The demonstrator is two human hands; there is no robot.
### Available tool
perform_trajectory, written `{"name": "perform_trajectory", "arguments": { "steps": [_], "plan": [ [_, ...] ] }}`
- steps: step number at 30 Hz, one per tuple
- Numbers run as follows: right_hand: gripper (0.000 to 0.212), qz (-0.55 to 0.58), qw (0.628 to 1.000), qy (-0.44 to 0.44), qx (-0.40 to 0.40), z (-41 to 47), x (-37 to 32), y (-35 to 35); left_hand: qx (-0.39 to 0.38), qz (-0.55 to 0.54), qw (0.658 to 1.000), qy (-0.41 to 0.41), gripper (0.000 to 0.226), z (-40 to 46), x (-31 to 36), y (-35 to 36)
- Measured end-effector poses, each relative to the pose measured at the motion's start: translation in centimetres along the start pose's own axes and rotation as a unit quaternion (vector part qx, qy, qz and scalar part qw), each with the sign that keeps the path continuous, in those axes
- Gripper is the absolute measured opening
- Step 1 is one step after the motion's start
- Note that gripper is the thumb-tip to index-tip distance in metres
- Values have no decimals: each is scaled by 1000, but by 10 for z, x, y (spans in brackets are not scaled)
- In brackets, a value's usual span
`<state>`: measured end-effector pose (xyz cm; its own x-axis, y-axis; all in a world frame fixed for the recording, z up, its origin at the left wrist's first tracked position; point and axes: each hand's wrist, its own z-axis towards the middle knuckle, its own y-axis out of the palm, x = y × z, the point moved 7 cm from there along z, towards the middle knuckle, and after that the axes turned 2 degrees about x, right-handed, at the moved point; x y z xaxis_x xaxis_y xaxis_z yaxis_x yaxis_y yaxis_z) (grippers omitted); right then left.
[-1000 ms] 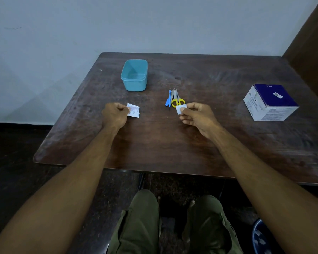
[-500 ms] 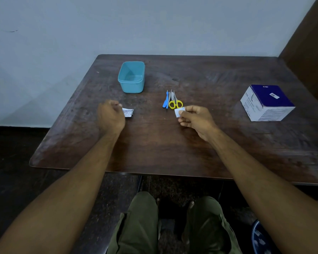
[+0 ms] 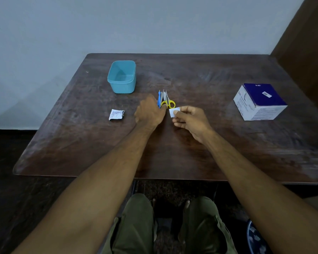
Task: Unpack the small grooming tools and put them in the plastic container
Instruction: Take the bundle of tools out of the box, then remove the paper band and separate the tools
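1. Head view, looking down: my left hand (image 3: 151, 112) has reached across to the bundle of grooming tools (image 3: 164, 99) lying near the middle of the surface (image 3: 209, 143). Its fingers are curled at the near end of the bundle, by the yellow scissor handles, but my knuckles hide the fingertips, so I cannot tell whether that grip has closed on anything.
2. My right hand (image 3: 191, 119) pinches a small white packet (image 3: 172, 112) between thumb and forefinger, just beside the scissor handles. I judge I hold it up off the wood so that the other hand can help work on it.
3. A torn, crumpled wrapper (image 3: 116, 114) lies flat to the left, apart from both hands; it looks like discarded packing, put out of the working spot.
4. The blue plastic container (image 3: 122, 77) stands upright and open farther back on the left, near the tools, with nothing visible inside. So none of the tools has gone in.
5. A white-and-purple box (image 3: 259, 101) sits well apart on the right, closed as far as I can see.
6. My guess: the tools lie bunched together so they can be lifted in one go.
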<state>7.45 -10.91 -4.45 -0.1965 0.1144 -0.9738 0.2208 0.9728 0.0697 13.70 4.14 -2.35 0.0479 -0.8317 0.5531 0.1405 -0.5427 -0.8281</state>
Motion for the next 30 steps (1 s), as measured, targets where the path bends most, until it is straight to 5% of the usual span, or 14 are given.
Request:
{"name": "perform_trajectory", "arguments": {
  "steps": [15, 30],
  "plan": [
    [9, 18, 1000, -3, 4, 0, 1, 0, -2, -28, 996, -89, 29, 13, -10, 5],
    [2, 17, 1000, -7, 9, -1, 0, 0, -28, -31, 998, -54, 37, 5, -3, 3]
  ]
}}
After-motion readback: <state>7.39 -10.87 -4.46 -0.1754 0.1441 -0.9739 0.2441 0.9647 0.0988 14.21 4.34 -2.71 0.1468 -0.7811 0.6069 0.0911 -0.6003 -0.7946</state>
